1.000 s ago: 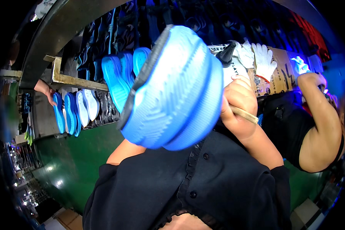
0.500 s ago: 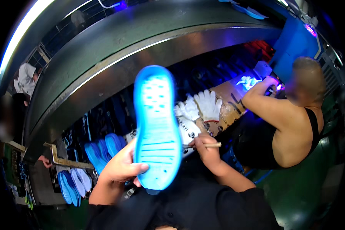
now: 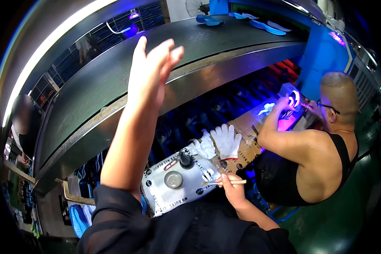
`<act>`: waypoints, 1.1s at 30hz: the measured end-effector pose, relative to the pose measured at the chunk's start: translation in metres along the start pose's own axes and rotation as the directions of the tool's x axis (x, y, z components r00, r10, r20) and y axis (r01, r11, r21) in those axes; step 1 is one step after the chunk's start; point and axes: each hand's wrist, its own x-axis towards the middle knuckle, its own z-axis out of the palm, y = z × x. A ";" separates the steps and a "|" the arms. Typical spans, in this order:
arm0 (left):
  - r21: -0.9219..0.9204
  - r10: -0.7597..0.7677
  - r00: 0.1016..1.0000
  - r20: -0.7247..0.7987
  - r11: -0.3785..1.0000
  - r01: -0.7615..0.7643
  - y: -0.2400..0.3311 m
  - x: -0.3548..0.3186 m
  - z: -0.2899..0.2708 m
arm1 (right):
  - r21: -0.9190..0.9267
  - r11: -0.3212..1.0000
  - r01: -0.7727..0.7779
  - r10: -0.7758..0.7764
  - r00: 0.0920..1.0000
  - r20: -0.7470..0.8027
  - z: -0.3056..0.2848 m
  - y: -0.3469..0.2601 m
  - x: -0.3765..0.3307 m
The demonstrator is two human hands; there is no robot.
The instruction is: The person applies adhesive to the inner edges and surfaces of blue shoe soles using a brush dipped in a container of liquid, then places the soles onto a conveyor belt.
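My left hand (image 3: 150, 70) is raised over the green conveyor belt (image 3: 101, 86), its fingers apart and holding nothing. Lower down, my right hand (image 3: 232, 188) grips a thin brush (image 3: 237, 182) with a pale wooden handle, its bristles pointing left over a covered work surface (image 3: 156, 198). On that printed white covering stand a small round pot (image 3: 173, 180) and a black bottle (image 3: 186, 160) with a pointed tip. Further along lie white gloves (image 3: 227, 142). Blue shoe soles (image 3: 209, 20) rest on the far part of the belt.
At the right a co-worker (image 3: 315, 148) sits handling something under violet light. The belt's metal edge (image 3: 182, 78) runs between me and the belt. More soles (image 3: 79, 220) stand at the lower left. Dark shapes fill the space under the belt.
The light blue sole has left my left hand, which has risen up and away over the belt and opened. My right hand still holds the brush, slightly lower. The view has shifted.
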 end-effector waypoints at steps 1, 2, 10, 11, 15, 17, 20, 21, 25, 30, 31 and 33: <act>0.087 -0.004 0.999 0.038 0.996 0.001 -0.002 -0.028 -0.014 | 0.014 1.000 -0.010 0.010 1.000 0.005 0.000 0.003 -0.001; 0.195 -0.074 0.994 0.085 0.979 0.056 -0.003 -0.057 -0.035 | 0.012 1.000 -0.020 0.020 1.000 -0.001 0.001 0.007 -0.002; 0.789 -0.015 0.883 -0.468 0.442 0.426 0.029 -0.304 -0.260 | 0.057 0.991 -0.122 0.117 0.989 0.093 0.028 0.028 -0.005; 0.835 0.082 0.862 -0.500 0.307 0.456 0.040 -0.329 -0.275 | 0.029 0.993 -0.116 0.112 0.988 0.104 0.030 0.030 -0.004; 0.842 0.195 0.862 -0.468 -0.198 0.502 0.058 -0.402 -0.341 | 0.028 0.990 -0.140 0.138 0.988 0.074 0.046 0.024 -0.004; 0.715 0.069 0.712 -0.698 0.031 0.698 0.053 -0.413 -0.351 | 0.051 0.985 -0.164 0.160 0.984 0.081 0.052 0.025 -0.005; 0.708 0.020 0.718 -0.695 -0.152 0.690 0.041 -0.421 -0.377 | 0.052 0.985 -0.164 0.157 0.981 0.115 0.062 0.018 -0.005; 0.709 0.011 0.718 -0.696 -0.148 0.690 0.041 -0.417 -0.377 | 0.062 0.984 -0.166 0.159 0.982 0.101 0.066 0.013 -0.006; 0.623 0.051 0.629 -0.776 -0.103 0.776 0.033 -0.426 -0.408 | 0.085 0.990 -0.115 0.105 0.988 0.116 0.071 0.002 -0.010; 0.699 0.077 0.700 -0.710 -0.043 0.714 0.044 -0.421 -0.401 | 0.067 0.980 -0.188 0.182 0.979 0.091 0.068 0.006 -0.015; 0.685 0.095 0.679 -0.728 0.082 0.723 0.048 -0.417 -0.390 | 0.051 0.980 -0.194 0.189 0.978 0.083 0.070 0.004 -0.015; 0.529 0.034 0.576 -0.817 0.442 0.724 0.050 -0.403 -0.356 | 0.052 0.979 -0.195 0.190 0.977 0.093 0.072 0.003 -0.014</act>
